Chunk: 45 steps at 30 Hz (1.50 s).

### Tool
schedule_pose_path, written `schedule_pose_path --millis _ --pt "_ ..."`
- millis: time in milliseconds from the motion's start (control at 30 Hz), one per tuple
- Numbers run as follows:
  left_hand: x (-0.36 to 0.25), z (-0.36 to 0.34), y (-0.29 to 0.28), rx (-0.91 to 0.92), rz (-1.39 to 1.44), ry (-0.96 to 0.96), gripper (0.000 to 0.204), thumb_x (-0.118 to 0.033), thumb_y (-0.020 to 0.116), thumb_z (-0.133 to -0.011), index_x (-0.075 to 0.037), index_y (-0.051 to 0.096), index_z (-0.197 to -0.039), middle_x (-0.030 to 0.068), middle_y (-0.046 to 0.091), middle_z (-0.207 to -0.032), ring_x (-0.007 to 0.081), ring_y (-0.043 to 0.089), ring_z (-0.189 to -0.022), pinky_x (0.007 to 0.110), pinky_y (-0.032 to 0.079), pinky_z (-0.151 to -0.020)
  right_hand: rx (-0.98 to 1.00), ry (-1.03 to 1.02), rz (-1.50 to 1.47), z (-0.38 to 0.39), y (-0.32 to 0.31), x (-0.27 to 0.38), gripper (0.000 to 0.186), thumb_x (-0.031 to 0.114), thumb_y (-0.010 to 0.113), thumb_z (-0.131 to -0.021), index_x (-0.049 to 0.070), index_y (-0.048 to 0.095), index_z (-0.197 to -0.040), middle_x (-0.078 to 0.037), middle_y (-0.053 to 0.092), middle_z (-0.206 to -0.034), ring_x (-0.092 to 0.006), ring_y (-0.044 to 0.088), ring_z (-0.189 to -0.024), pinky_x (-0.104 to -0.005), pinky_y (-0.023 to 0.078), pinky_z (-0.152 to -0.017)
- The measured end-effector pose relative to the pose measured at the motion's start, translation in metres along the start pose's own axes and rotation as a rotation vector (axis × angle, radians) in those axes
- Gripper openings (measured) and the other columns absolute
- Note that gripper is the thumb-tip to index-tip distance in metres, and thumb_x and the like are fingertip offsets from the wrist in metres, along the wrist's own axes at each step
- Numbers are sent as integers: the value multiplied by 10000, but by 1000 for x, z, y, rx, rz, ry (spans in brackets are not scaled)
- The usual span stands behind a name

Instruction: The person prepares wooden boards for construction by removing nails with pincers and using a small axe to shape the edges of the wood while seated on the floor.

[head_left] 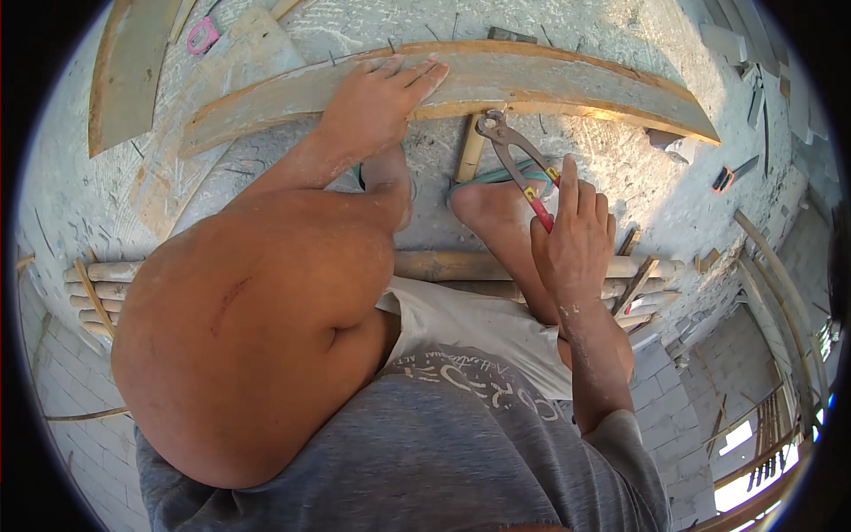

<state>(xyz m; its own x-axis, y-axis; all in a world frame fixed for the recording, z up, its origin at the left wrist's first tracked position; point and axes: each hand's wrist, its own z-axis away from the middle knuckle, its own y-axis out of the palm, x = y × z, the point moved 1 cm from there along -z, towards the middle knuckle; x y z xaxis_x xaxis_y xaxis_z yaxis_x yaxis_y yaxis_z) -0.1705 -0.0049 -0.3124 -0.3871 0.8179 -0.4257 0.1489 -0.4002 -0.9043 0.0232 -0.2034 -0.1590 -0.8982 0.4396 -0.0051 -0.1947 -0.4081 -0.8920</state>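
A long wooden board (567,80), greyed with dried cement, lies across the floor in front of me. My left hand (368,106) rests on its left half, fingers stretched out over the face. In my right hand (576,232) is a pair of pincers (514,149) with red and yellow handles. Its jaws reach the board's near edge, by what looks like a small nail; whether they grip it I cannot tell. A short wooden piece (470,151) sticks out from under the board, between my feet. Thin nails (391,44) stand along the far edge.
A pink tape measure (203,35) and another board (128,80) lie at the far left. An orange-and-black handled knife (725,180) is on the floor to the right. Bamboo poles (434,264) run across beneath me. A dark block (511,35) sits beyond the board.
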Motion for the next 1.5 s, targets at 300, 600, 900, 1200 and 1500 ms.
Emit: schedule_pose_path --millis 300,600,900,1200,1500 --pt "-8 16 7 5 -113 114 827 -115 732 -752 -197 460 -1528 33 557 -1500 365 619 -1231 442 498 -944 153 -387 -209 -43 36 -82 823 111 731 -729 164 451 -1501 -94 585 -961 -311 655 -810 -429 567 -694" --pt "-11 22 11 16 -63 121 877 -124 768 -728 -238 448 -1536 19 526 -1529 365 584 -1286 454 516 -952 -2 -530 -266 -60 90 -101 829 111 751 -713 195 487 -1494 -81 581 -913 -300 626 -759 -405 538 -675" --pt "4 9 1 9 -28 113 859 -61 730 -711 -249 482 -1512 0 567 -1490 360 641 -1221 412 595 -743 -8 -163 -16 -6 24 -13 762 54 656 -794 22 409 -1515 -115 598 -1083 -312 594 -1029 -458 508 -891" --pt "12 5 -4 -2 22 131 883 -70 727 -694 -254 474 -1520 -12 572 -1486 342 660 -1198 400 602 -672 173 -109 83 -22 2 16 597 133 643 -898 -11 467 -1450 -110 627 -1047 -309 651 -993 -448 569 -811" --pt "11 -2 -26 115 143 61 797 -19 635 -678 -254 566 -1437 33 621 -1261 348 637 -1093 433 571 -785 40 -332 -240 -72 85 -56 279 106 641 -919 49 552 -1178 -190 590 -1087 -404 608 -1021 -490 522 -853"
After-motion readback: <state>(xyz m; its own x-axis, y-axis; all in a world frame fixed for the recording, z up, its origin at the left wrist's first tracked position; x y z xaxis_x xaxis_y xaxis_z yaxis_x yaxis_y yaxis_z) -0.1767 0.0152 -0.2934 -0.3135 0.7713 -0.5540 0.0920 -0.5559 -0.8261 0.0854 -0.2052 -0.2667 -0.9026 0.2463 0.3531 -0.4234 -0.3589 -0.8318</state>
